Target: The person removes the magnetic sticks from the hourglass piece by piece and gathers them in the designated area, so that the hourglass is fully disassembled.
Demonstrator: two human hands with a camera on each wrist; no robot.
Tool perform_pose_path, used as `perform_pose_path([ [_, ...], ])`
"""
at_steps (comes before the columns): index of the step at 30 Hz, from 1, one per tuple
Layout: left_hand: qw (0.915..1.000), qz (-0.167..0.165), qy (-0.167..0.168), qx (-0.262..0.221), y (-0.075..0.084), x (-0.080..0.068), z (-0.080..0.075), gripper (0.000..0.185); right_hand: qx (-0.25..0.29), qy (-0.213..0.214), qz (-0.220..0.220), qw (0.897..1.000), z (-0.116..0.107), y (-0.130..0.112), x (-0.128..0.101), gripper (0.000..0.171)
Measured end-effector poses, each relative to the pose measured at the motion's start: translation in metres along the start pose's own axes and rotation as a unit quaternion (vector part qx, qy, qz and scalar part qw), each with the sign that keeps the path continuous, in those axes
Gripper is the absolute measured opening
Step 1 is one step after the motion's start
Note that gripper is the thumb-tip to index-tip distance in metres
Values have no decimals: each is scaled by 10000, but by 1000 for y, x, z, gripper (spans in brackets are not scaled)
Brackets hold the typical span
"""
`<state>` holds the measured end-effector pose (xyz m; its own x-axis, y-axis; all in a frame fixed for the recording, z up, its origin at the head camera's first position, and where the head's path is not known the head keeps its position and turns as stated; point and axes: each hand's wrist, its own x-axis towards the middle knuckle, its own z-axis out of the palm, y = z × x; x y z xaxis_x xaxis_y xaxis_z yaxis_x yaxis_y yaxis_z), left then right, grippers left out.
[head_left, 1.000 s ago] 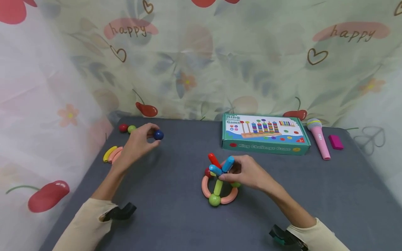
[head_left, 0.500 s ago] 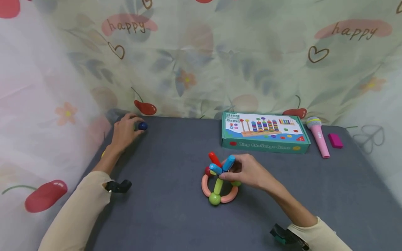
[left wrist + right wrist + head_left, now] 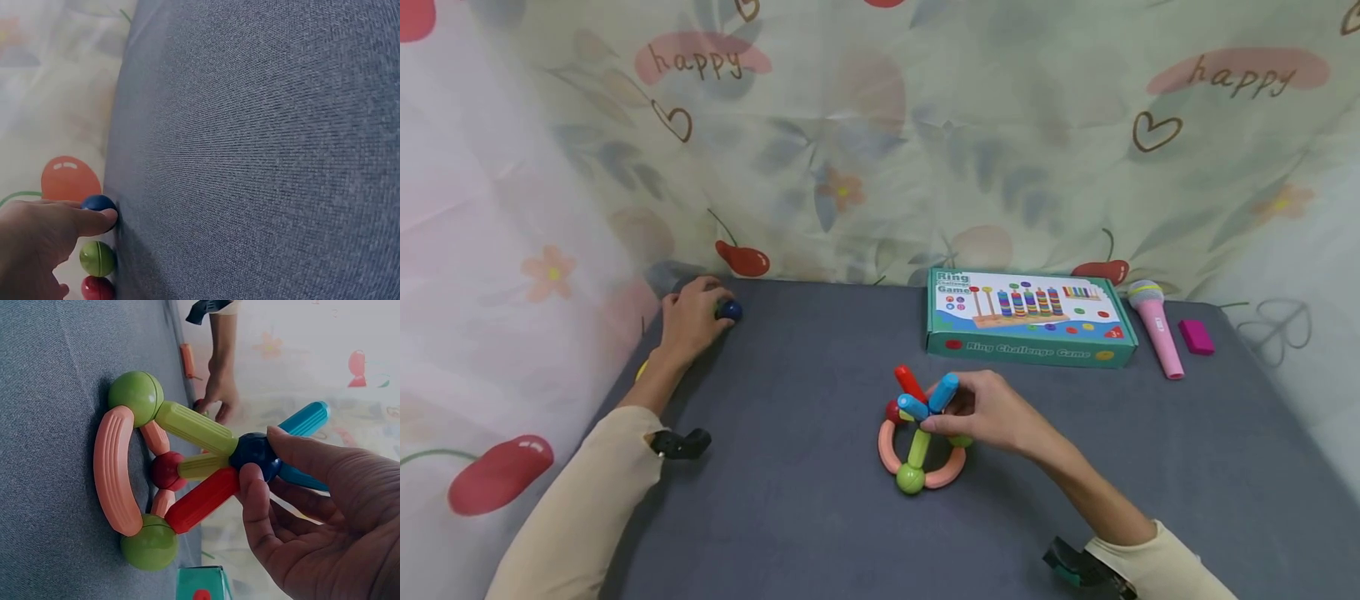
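At the table's far left corner my left hand [image 3: 692, 317] pinches a dark blue ball [image 3: 99, 203] between thumb and fingers. A green ball [image 3: 97, 259] and a red ball [image 3: 97, 289] sit in a row beside it, mostly covered by the hand in the head view. Mid-table, my right hand [image 3: 981, 412] grips the dark blue hub ball [image 3: 253, 456] of a stick-and-ball toy structure. Two blue sticks [image 3: 306, 419] stick up from that hub. Green-yellow sticks [image 3: 197, 428] and a red stick [image 3: 203, 500] slope down to a base ring of balls and coral curved sticks [image 3: 115, 472].
A green Ring Challenge Game box [image 3: 1030, 321] lies at the back right. Right of it are a pink toy microphone [image 3: 1157, 329] and a magenta block [image 3: 1197, 337]. A yellow curved piece [image 3: 641, 369] peeks out behind my left forearm. Patterned cloth [image 3: 880, 150] hangs along the table's back.
My left hand has carried the blue ball leftward to beside the green and red balls. My right hand still holds the structure in the same place.
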<state>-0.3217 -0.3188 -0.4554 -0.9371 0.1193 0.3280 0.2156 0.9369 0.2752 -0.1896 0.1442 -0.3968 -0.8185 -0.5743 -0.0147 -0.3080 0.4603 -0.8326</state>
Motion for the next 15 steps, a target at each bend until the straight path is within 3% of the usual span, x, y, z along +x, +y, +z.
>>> perform_pose_path([
  [9,9999,4,-107,38,7,3,-4,44,51,-29,-53,10000,-1,-1,-1,23],
  [12,9999,100,59,-52,22,2,-7,47,25,-34,-53,10000,-1,-1,0,23],
  [15,9983,476,236,-231,53,-1,-10,49,-2,-44,-45,10000,0,0,-1,25],
])
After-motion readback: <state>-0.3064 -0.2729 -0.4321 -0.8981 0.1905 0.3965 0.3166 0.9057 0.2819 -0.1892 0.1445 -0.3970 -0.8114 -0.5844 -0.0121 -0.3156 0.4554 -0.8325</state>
